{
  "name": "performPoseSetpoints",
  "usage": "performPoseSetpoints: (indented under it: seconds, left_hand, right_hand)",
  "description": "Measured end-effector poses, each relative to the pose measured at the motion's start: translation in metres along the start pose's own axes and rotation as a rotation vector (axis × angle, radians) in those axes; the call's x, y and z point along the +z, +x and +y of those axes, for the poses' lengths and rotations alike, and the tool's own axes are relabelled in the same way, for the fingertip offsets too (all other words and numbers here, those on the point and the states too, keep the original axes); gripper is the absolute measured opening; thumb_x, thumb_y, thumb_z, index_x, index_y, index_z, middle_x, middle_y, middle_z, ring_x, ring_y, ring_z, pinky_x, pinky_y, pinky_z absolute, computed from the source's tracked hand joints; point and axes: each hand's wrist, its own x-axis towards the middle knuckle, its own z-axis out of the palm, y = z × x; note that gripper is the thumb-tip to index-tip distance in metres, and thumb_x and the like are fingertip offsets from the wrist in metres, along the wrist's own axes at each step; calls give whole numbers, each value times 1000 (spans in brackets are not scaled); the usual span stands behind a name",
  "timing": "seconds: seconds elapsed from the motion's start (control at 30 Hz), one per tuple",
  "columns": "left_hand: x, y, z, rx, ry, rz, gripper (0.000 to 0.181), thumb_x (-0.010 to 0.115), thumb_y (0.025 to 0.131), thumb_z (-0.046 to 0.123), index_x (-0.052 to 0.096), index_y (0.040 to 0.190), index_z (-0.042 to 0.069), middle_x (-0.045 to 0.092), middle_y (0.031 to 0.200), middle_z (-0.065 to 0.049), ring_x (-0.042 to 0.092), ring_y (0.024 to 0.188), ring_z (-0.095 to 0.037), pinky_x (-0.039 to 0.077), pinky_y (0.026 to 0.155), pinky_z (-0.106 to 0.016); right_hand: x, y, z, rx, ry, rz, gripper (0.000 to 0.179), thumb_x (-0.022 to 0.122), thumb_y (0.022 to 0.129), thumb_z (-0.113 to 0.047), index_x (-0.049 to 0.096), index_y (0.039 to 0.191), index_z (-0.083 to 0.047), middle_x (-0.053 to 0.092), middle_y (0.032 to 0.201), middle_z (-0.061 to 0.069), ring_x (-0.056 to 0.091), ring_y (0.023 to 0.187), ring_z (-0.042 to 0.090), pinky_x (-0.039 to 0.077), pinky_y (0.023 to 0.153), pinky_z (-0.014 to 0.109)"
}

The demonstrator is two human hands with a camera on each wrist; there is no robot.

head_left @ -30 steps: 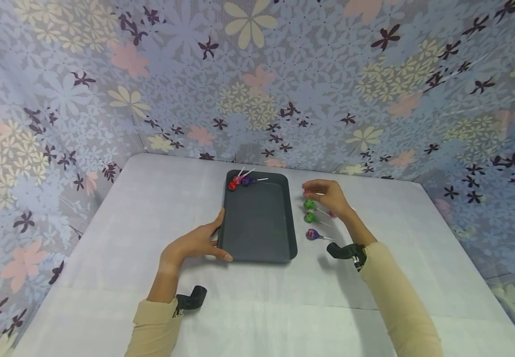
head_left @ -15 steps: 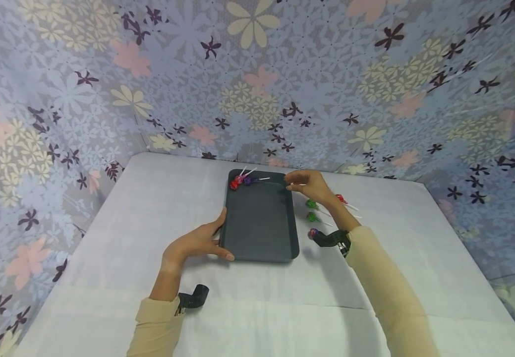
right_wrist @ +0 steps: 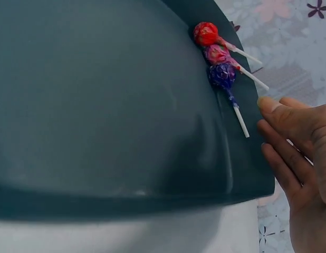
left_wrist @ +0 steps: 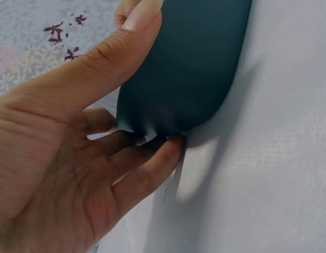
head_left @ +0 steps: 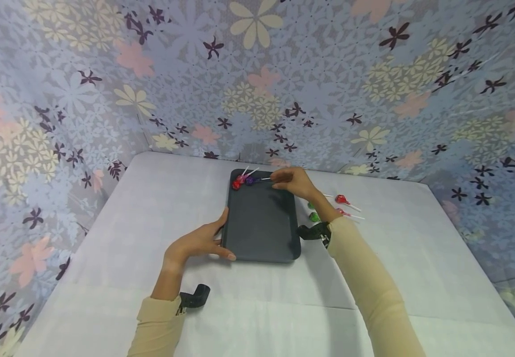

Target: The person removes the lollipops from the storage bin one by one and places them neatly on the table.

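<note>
My left hand [head_left: 197,243] grips the dark grey tray [head_left: 261,223] at its near left corner. In the left wrist view the thumb lies against the tray's edge, with the other fingers curled at its side. Three wrapped lollipops, red [right_wrist: 206,34], pink [right_wrist: 217,54] and purple [right_wrist: 222,76], lie together at the tray's far left corner, white sticks pointing outward. My right hand [head_left: 296,182] hovers over the tray's far right part, fingertips near the purple lollipop's stick. Thumb and fingers are apart in the right wrist view, nothing showing between them.
Right of the tray, a green lollipop [head_left: 314,217] and two red ones, one farther back [head_left: 341,199], lie on the white cloth [head_left: 261,307]. My right forearm partly covers this group. A flower-patterned curtain [head_left: 257,89] rises behind the table.
My right hand has moved left from beside the lollipops on the cloth to over the tray's far edge. The left hand keeps its hold on the tray; the lollipops in it lie as before.
</note>
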Motion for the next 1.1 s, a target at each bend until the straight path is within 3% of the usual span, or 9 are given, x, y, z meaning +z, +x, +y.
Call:
performPoseSetpoints:
  seconds: [0.37,0.83,1.1]
  left_hand:
    - [0,-1,0,-4,-4,2,128,87,71,34,-5,157,9,11,162,-16,20,148,-32,25,118,-49]
    - [0,3,-3,17,-33,-4,127,87,73,34,-6,156,10,8,162,-15,18,149,-30,26,118,-46]
    - [-1,1,-2,-5,-24,-3,127,87,73,33,-5,157,9,10,162,-15,20,148,-30,26,118,-46]
  right_hand:
    - [15,17,-7,65,-58,-21,35,73,86,-2,66,119,5,67,119,23,64,111,34,55,90,40]
    - [30,36,-13,42,-99,-14,32,72,85,0,68,117,5,68,117,23,66,109,35,54,91,43]
    - [44,44,-8,25,-166,-32,33,76,84,-5,70,116,2,69,116,20,67,108,32,54,90,41]
